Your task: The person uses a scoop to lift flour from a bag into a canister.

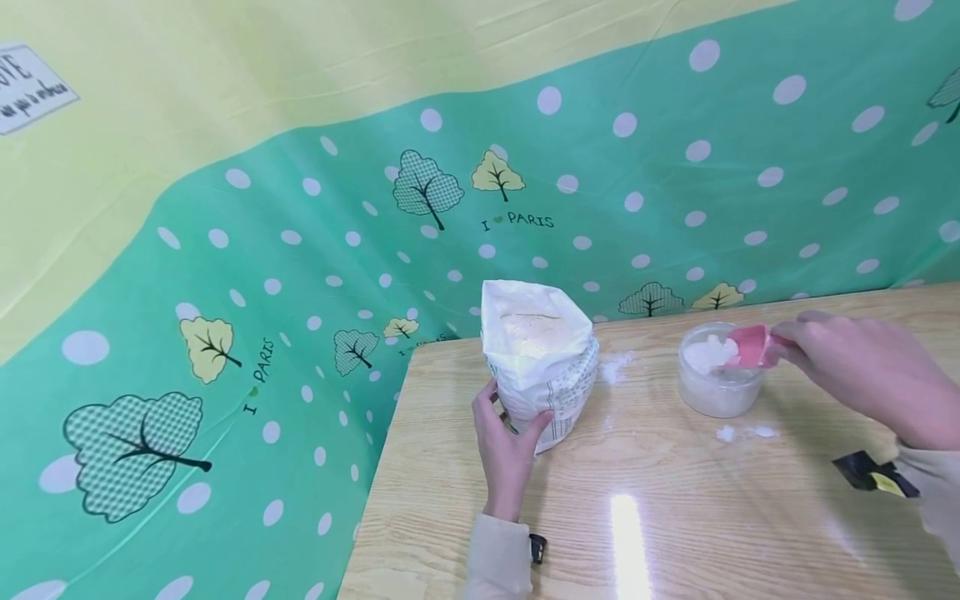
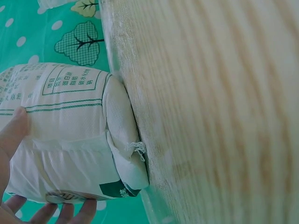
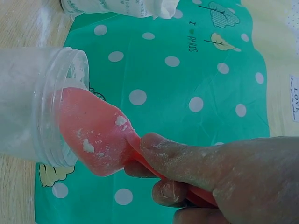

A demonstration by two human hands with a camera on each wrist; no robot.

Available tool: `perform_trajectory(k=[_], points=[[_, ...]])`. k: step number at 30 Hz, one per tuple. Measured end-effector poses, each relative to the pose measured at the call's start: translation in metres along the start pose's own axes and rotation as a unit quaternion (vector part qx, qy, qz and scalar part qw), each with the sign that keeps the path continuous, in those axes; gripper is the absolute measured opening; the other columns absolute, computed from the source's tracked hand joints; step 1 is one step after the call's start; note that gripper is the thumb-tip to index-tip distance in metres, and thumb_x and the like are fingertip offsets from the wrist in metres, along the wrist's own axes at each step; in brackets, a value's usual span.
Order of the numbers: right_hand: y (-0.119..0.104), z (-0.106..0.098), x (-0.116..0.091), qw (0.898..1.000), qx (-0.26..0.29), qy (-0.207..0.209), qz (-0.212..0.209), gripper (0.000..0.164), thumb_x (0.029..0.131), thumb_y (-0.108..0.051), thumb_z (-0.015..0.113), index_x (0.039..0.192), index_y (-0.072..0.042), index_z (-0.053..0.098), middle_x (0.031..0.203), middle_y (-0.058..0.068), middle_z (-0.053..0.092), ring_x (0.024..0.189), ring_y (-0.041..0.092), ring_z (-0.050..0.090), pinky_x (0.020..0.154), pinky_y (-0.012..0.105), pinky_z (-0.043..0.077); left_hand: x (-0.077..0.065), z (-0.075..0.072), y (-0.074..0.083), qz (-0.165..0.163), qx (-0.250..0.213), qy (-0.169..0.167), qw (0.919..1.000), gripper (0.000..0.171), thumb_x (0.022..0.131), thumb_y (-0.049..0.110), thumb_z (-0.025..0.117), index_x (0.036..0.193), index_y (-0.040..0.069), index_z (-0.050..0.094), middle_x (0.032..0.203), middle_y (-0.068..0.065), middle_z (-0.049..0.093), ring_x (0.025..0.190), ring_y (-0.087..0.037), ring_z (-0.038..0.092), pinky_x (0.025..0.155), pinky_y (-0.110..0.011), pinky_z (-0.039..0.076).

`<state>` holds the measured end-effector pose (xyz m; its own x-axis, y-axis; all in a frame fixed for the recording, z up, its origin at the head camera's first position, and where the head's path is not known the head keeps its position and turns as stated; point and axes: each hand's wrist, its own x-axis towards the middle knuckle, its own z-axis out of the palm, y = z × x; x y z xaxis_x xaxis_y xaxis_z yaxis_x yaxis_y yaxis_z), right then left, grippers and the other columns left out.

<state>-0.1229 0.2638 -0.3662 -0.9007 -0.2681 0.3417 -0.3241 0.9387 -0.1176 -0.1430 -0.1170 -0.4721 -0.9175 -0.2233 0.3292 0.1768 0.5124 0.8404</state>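
A white paper-like flour bag [image 1: 543, 367] stands open at the top, showing pale powder inside. My left hand [image 1: 507, 442] holds its lower side, the thumb on one face and the fingers [image 2: 86, 212] round another. In the left wrist view, green print and a stitched, folded bottom show on the bag. My right hand [image 1: 873, 367] grips the handle of a pink scoop [image 3: 96, 130], whose powder-dusted bowl tips into the mouth of a clear jar [image 1: 720, 392]. White powder [image 1: 708, 354] lies in the jar, below the scoop's lip.
Spilled powder [image 1: 726, 433] dots the wooden table [image 1: 675, 492] near the jar, with another smear beside the bag. A green and yellow patterned cloth [image 1: 360, 275] hangs behind and to the left of the table. Dark straps [image 1: 873, 475] sit at the sleeves.
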Motion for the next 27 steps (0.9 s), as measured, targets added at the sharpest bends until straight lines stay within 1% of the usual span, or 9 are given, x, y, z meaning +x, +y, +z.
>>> perform_trajectory(k=[10, 16, 19, 24, 27], points=[[0.0009, -0.0012, -0.0001, 1.000, 0.003, -0.010, 0.002, 0.006, 0.090, -0.009, 0.069, 0.085, -0.006, 0.070, 0.063, -0.003, 0.048, 0.055, 0.015, 0.040, 0.042, 0.034, 0.035, -0.0001, 0.0000, -0.0002, -0.002, -0.001, 0.000, 1.0000, 0.090, 0.071, 0.033, 0.089, 0.144, 0.019, 0.039, 0.136, 0.002, 0.046, 0.127, -0.016, 0.047, 0.101, -0.034, 0.051], [0.0016, -0.0001, -0.0009, 1.000, 0.000, -0.005, 0.003, 0.005, 0.090, -0.010, 0.070, 0.089, -0.006, 0.072, 0.063, -0.004, 0.048, 0.054, 0.015, 0.039, 0.043, 0.031, 0.033, -0.0004, 0.0000, 0.0001, -0.005, 0.000, -0.001, 1.0000, 0.091, 0.071, 0.032, 0.089, 0.144, 0.019, 0.038, 0.137, 0.001, 0.046, 0.128, -0.016, 0.047, 0.101, -0.034, 0.051], [0.0019, 0.0007, -0.0014, 1.000, -0.003, -0.010, 0.008, 0.007, 0.090, -0.012, 0.070, 0.091, -0.006, 0.073, 0.063, -0.004, 0.047, 0.055, 0.014, 0.039, 0.044, 0.030, 0.033, -0.0004, -0.0001, 0.0004, -0.006, 0.000, 0.000, 1.0000, 0.091, 0.071, 0.032, 0.089, 0.144, 0.019, 0.038, 0.137, 0.001, 0.046, 0.128, -0.017, 0.047, 0.101, -0.034, 0.051], [0.0016, -0.0029, -0.0009, 0.999, 0.003, -0.033, 0.016, 0.011, 0.092, -0.012, 0.069, 0.095, -0.002, 0.072, 0.063, -0.004, 0.047, 0.055, 0.016, 0.040, 0.044, 0.031, 0.033, -0.0003, -0.0003, 0.0005, -0.003, 0.000, 0.001, 1.0000, 0.090, 0.071, 0.031, 0.089, 0.144, 0.018, 0.038, 0.137, 0.001, 0.046, 0.128, -0.016, 0.047, 0.101, -0.034, 0.051], [0.0012, -0.0031, -0.0010, 0.999, 0.002, -0.028, 0.018, 0.012, 0.091, -0.014, 0.069, 0.096, -0.003, 0.073, 0.064, -0.004, 0.047, 0.055, 0.015, 0.039, 0.044, 0.031, 0.033, -0.0004, -0.0004, 0.0000, -0.002, 0.000, 0.001, 1.0000, 0.090, 0.071, 0.031, 0.089, 0.144, 0.018, 0.038, 0.137, 0.001, 0.046, 0.128, -0.016, 0.047, 0.101, -0.034, 0.051]])
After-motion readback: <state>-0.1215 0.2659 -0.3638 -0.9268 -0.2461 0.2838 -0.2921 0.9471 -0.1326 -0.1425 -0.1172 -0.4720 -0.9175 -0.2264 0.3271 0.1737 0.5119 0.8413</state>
